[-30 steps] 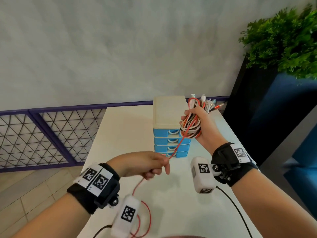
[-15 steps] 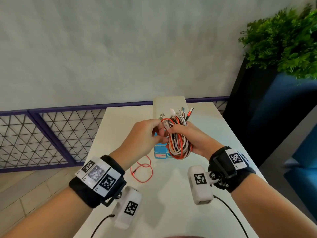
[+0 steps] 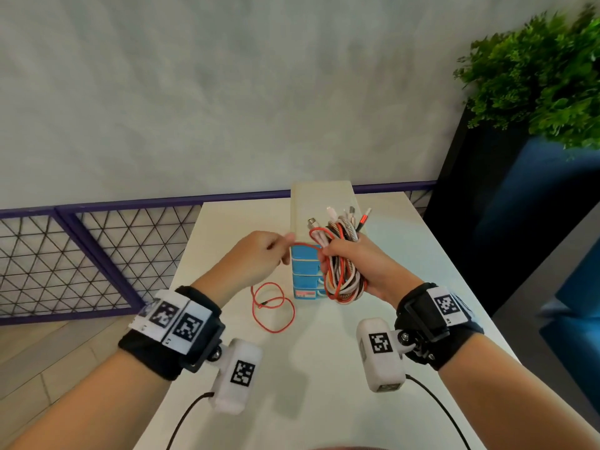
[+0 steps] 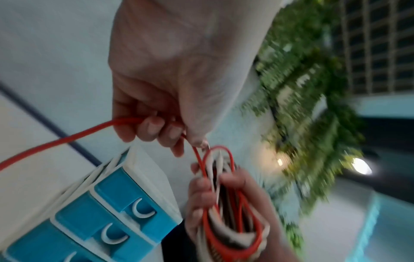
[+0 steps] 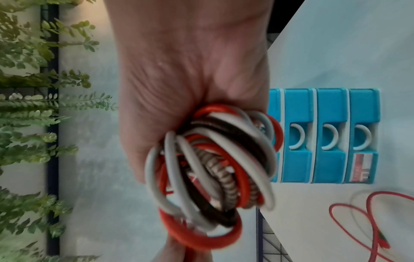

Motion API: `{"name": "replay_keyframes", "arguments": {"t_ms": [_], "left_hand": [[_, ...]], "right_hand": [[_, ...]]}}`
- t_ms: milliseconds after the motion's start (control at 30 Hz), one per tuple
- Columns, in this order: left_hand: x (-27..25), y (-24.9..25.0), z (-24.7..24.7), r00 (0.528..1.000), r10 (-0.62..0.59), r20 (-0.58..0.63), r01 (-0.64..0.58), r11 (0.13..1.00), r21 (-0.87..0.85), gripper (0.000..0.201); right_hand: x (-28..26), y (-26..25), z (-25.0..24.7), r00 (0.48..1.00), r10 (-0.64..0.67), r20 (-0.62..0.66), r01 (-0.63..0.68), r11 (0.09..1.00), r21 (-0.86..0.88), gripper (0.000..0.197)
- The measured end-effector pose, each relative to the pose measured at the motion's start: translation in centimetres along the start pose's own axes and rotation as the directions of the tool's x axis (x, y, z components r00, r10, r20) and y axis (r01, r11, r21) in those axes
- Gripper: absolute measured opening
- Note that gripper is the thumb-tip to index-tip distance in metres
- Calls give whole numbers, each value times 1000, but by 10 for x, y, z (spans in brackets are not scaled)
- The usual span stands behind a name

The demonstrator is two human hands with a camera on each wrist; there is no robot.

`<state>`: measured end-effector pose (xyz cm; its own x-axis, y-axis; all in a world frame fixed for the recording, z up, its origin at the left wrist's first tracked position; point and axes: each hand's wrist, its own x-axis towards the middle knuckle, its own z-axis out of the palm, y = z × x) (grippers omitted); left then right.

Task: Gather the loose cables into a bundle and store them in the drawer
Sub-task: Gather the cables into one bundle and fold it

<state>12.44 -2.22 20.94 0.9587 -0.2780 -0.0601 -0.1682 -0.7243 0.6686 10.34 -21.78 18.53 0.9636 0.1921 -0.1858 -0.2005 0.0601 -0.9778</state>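
Note:
My right hand (image 3: 352,264) grips a coiled cable bundle (image 3: 342,280) of red, white, black and braided cables in front of the blue drawer unit (image 3: 306,274); their plugs stick up above my fist. The bundle (image 5: 215,170) fills the right wrist view. My left hand (image 3: 264,254) pinches a red cable (image 4: 67,140) just left of the bundle. That cable runs from the bundle through my fingers. Its slack end lies in loops (image 3: 272,306) on the white table (image 3: 308,368). The drawers (image 5: 325,136) are all closed.
The drawer unit has a cream top (image 3: 321,199) and stands mid-table. A purple mesh fence (image 3: 81,254) runs behind and left of the table. A green plant (image 3: 535,76) on a dark stand (image 3: 487,222) is at the right.
A second ago my left hand pulled the red cable low and left. It rose to meet the bundle, then drew slightly left again. My right hand lowered the bundle before the drawers.

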Motion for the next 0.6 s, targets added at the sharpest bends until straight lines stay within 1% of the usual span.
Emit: {"name": "replay_keyframes", "arguments": {"t_ms": [33,67,100,133,167,233,300,367,433,500,567,600], "left_hand": [[0,-3,-4,993,-86,76,100,970,-220,45],[-1,-6,-7,975,-146,170,207,879,-431,41],[-2,-8,-9,950,-164,265,293,758,-583,36],[-4,-9,-9,926,-157,342,359,647,-673,30],[-5,-8,-9,909,-138,394,399,564,-723,26],[-7,-1,-5,896,-96,433,425,465,-777,19],[-9,10,0,894,-68,443,427,427,-797,16],[-12,21,7,883,-44,468,441,422,-792,15],[-13,29,13,861,-37,507,469,444,-764,12],[-13,35,17,843,-55,536,495,473,-729,9],[-12,37,19,837,-92,539,509,490,-707,11],[-12,37,19,836,-104,540,513,499,-698,13]], "right_hand": [[1,1,-4,999,-10,-41,11,1000,21,6],[1,2,-7,996,-19,-81,23,999,47,5],[2,2,-10,993,-26,-111,34,997,72,5],[3,3,-12,991,-27,-133,39,995,91,5],[4,4,-14,990,-28,-142,43,994,104,7],[5,7,-11,991,-34,-132,50,991,121,8],[8,11,-4,992,-51,-113,67,988,142,12],[10,15,3,992,-68,-105,85,982,167,14],[11,16,10,992,-69,-110,88,980,180,20],[11,14,15,992,-52,-119,75,978,194,35],[11,16,17,994,-37,-107,61,970,236,47],[11,17,17,996,-22,-92,46,962,270,48]]}}
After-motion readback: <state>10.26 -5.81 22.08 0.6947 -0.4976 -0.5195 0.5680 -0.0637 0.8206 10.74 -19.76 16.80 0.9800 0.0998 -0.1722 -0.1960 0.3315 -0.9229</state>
